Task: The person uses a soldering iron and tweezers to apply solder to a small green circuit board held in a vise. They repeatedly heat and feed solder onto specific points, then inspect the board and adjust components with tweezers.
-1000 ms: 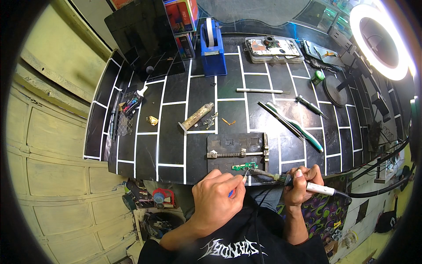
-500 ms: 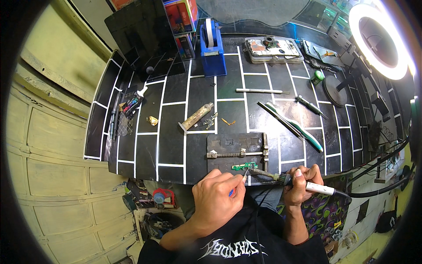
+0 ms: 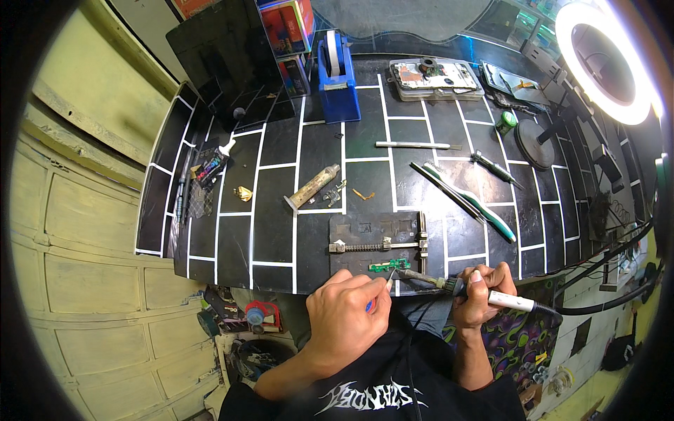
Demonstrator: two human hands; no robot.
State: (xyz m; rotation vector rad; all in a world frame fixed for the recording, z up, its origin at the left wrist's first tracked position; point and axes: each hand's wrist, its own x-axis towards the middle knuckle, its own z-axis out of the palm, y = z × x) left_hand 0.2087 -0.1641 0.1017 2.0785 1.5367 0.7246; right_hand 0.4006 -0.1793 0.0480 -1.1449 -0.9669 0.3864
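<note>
A small green circuit board point(image 3: 390, 265) lies on the near part of a dark work holder point(image 3: 375, 228) with a spring-loaded clamp bar. My right hand point(image 3: 484, 298) is closed round a soldering iron point(image 3: 511, 302) with a white handle and a black cable. Its metal end points left, close by the board's right end; whether it touches cannot be made out. My left hand point(image 3: 349, 305) is closed in a pinch on a thin pointed tool point(image 3: 392, 274), tip at the board's near edge. Something blue shows between those fingers, mostly hidden.
Beyond the holder lie a syringe point(image 3: 314, 188), small metal parts point(image 3: 335, 194), a green-and-white toothbrush point(image 3: 484, 209), a slim brush point(image 3: 418, 145) and a screwdriver point(image 3: 496, 169). A blue tape dispenser point(image 3: 340, 88), a plastic case point(image 3: 437, 80) and a lit ring lamp point(image 3: 570, 63) stand farther back.
The view has shifted very slightly. Both hands, their tools and the circuit board keep practically the same places.
</note>
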